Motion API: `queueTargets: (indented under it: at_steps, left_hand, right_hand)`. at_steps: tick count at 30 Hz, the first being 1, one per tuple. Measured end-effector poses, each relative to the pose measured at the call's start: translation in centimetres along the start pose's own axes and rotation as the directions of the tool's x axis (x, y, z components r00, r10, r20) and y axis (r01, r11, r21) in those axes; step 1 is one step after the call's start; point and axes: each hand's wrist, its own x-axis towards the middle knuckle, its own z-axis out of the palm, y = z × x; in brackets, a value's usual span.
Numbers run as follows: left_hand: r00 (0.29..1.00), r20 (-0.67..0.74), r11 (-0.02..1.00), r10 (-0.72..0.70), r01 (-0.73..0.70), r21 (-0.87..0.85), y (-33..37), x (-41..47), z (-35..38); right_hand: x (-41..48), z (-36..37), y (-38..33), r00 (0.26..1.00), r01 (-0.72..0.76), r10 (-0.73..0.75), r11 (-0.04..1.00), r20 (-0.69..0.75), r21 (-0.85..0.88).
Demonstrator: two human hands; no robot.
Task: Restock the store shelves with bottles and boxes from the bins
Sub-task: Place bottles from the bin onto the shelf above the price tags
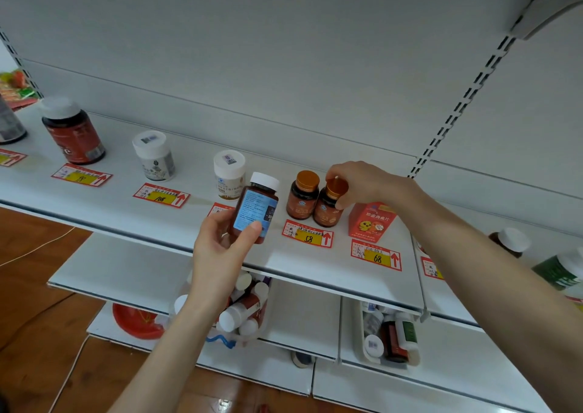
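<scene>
Soft, even, dimmish light; wide-angle bending and slight blur toward edges.

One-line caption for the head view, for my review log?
Right hand grips a gold-capped bottle on the shelf while left hand holds a white-capped bottle.

Shop shelving (284,256) (handwritten price tags (307,233))

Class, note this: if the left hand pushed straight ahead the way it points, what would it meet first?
Probably the white jar just behind the bottle the left hand holds; depth is unclear.
</scene>
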Motion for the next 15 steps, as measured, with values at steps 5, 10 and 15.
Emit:
queueTargets:
  at_steps: [5, 10, 15]
  left_hand:
    - [0.999, 0.036, 1.0, -0.03, 0.03, 0.009, -0.2, -0.1, -0.1]
    - [0.987, 0.143, 0.996, -0.067, 0.075, -0.053, 0.0, -0.4, -0.1]
    - [0.943, 0.32, 0.969, -0.089, 0.156, -0.191, 0.3, -1.1, 1.0]
  right_hand:
    - [-0.1, 0.3, -0.2, 1.0, -0.02, 0.02, 1.0, 0.012, 0.004]
    - [-2.3, -0.7, -0.6, 0.982, 0.007, 0.032, 0.978, -0.186, 0.209]
    - [-5.9, -1.5, -3.5, 0.916, 0.171, 0.11, 0.763, -0.386, 0.624]
